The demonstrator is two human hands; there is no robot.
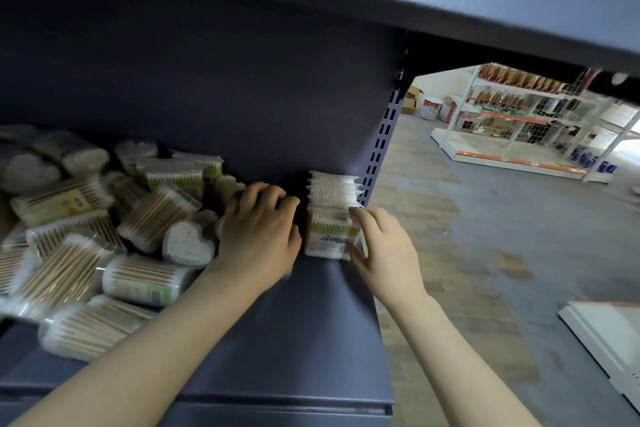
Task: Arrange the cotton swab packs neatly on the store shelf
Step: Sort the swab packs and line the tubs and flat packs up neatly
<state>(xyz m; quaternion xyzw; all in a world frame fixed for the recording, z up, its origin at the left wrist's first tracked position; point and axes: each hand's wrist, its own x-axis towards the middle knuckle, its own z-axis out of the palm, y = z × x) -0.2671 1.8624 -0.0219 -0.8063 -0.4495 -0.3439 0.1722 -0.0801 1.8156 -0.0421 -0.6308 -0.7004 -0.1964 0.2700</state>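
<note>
Plastic swab packs (pixel 330 215) steadied by right hand (pixel 384 253)

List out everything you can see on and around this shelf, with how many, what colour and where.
Row of cotton swab packs: several, exact count unclear, white with a green label in front, standing at the shelf's right end.
Loose pile of swab packs: many, clear wrap with tan sticks and white tips, heaped on the left of the shelf.
Heart-shaped pack: one plainly seen, white, at the pile's right edge.
Shelf: one, dark blue-grey.
Background store racks: white with orange trim, far right across the floor.
Left hand: fingers curled, at the pile's edge.
Right hand: fingers touching the row's right side.
</note>
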